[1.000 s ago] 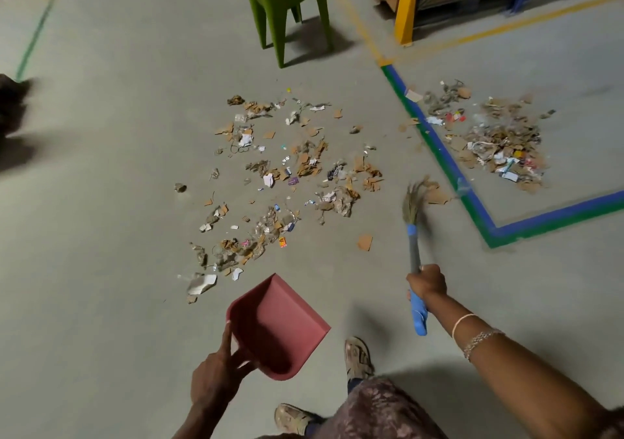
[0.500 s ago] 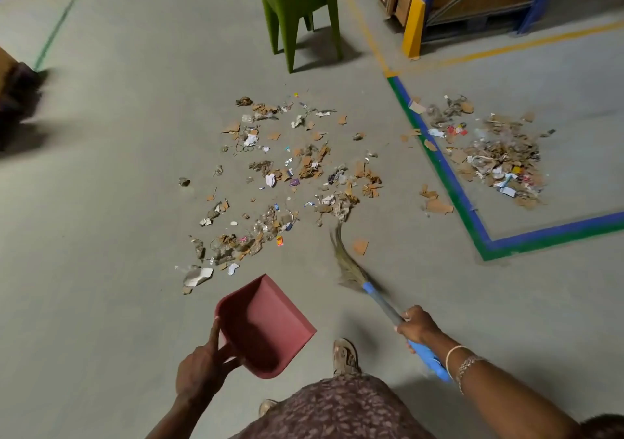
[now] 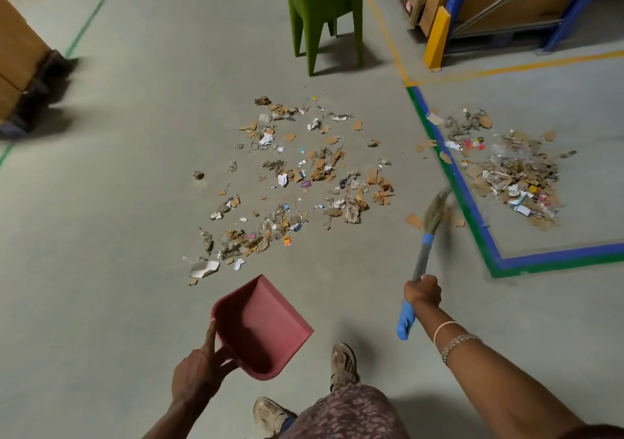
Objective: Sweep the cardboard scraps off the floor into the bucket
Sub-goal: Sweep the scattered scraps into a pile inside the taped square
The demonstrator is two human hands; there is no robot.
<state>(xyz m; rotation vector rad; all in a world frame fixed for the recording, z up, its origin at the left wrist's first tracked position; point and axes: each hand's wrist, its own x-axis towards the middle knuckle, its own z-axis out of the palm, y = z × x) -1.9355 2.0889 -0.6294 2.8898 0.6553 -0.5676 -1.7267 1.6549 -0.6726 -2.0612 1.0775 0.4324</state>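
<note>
Swung back rightward since the last frame, the broom [image 3: 426, 239] has its blurred bristles beside the blue-green floor tape [image 3: 557, 259], perhaps just off the floor. On the head view I see the right hand [image 3: 422, 290] curled tight round the handle and the left hand [image 3: 199, 371] gripping the rear of the red dustpan [image 3: 263, 327]. The cardboard scraps [image 3: 304, 182] lie scattered beyond the dustpan; a second heap [image 3: 516, 175] sits inside the tape.
</note>
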